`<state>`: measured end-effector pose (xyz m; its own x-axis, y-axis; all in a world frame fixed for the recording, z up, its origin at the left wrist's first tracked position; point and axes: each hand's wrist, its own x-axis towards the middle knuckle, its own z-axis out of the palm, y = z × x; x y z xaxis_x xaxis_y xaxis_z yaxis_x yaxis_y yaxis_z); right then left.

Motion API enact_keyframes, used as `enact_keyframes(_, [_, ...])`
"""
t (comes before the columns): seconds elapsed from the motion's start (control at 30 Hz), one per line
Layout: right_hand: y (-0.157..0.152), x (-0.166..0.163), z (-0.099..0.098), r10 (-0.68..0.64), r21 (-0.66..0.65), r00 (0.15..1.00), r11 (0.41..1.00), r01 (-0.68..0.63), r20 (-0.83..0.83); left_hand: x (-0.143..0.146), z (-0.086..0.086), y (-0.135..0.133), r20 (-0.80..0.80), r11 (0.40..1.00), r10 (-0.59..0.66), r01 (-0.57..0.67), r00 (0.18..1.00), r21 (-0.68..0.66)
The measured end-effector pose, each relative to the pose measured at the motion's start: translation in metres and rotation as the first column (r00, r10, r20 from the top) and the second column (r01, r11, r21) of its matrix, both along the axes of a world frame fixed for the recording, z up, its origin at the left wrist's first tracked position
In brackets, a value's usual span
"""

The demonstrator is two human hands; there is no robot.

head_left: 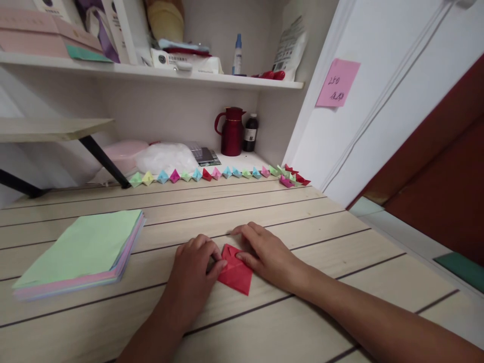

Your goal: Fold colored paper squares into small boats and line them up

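Note:
A folded piece of red paper [237, 275] lies on the wood-grain table in front of me, with a small raised fold near its top. My left hand [196, 269] has its fingers curled, and the thumb and forefinger pinch the paper's left edge. From the other side, my right hand [266, 252] rests its thumb on the paper's right edge. The fingers of that hand are stretched out on the table beyond it, apart from the thumb. The tips of my left fingers are partly hidden.
A stack of coloured paper sheets [86, 247] lies to the left. Small folded paper boats [196, 174] line the table's back edge, with several more bunched at the right end [291, 176]. Behind them stand a dark red jug [232, 133] and a dark bottle [250, 133].

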<state>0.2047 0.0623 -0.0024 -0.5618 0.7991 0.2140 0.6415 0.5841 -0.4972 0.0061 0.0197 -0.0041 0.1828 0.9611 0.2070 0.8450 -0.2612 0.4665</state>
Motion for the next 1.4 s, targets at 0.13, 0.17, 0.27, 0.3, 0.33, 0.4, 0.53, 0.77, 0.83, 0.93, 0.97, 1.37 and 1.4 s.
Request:
enact_keyframes(0.13, [0.002,0.001,-0.001,0.024,0.007,1.000,1.000,-0.024,-0.006,-0.001,-0.002,0.000,-0.003,1.000,-0.001,0.001,1.000,0.019])
enact_keyframes(0.17, [0.002,0.001,-0.002,0.043,0.019,0.999,0.999,-0.043,-0.003,-0.003,-0.003,0.000,0.001,1.000,-0.005,0.005,1.000,0.021])
enact_keyframes(0.27, [0.003,0.001,-0.002,0.073,0.033,0.997,0.997,-0.073,-0.006,-0.010,-0.004,-0.001,0.012,0.999,-0.034,0.034,0.999,0.020])
enact_keyframes(0.3, [0.003,0.001,-0.002,0.072,0.029,0.997,0.997,-0.072,-0.009,-0.013,-0.004,-0.001,0.016,0.999,-0.041,0.041,0.999,0.025])
enact_keyframes(0.33, [0.003,0.001,-0.002,0.070,0.023,0.998,0.997,-0.069,-0.011,-0.016,-0.004,-0.001,0.021,0.998,-0.045,0.044,0.999,0.034])
enact_keyframes(0.4, [0.004,0.001,-0.002,0.067,0.013,0.998,0.998,-0.067,-0.016,-0.020,-0.002,-0.003,0.027,0.996,-0.048,0.046,0.998,0.071])
enact_keyframes(0.53, [0.004,0.000,0.000,0.069,0.007,0.997,0.998,-0.069,-0.024,-0.020,0.005,-0.010,-0.049,0.964,-0.160,0.167,0.986,0.208])
enact_keyframes(0.77, [0.005,0.001,0.002,0.087,0.023,0.996,0.996,-0.087,-0.030,-0.013,0.007,-0.014,-0.292,0.812,-0.343,0.438,0.893,0.385])
enact_keyframes(0.83, [0.005,0.002,0.001,0.089,0.027,0.995,0.996,-0.088,-0.043,-0.012,0.004,-0.014,-0.370,0.836,-0.349,0.465,0.861,0.292])
enact_keyframes(0.93, [0.005,0.003,0.001,0.093,0.026,0.994,0.995,-0.092,-0.058,-0.010,-0.001,-0.013,-0.447,0.871,-0.315,0.442,0.837,0.214])
enact_keyframes(0.97, [0.005,0.003,0.000,0.096,0.024,0.994,0.995,-0.095,-0.060,-0.009,-0.002,-0.013,-0.459,0.874,-0.303,0.435,0.835,0.215])
enact_keyframes(1.37, [0.003,0.007,-0.004,0.204,0.004,0.967,0.979,-0.206,-0.155,-0.004,-0.001,-0.011,-0.440,0.924,-0.284,0.365,0.852,0.110])
enact_keyframes(1.4, [0.003,0.007,-0.004,0.207,0.012,0.968,0.978,-0.207,-0.142,-0.004,-0.001,-0.011,-0.430,0.928,-0.289,0.361,0.855,0.093])
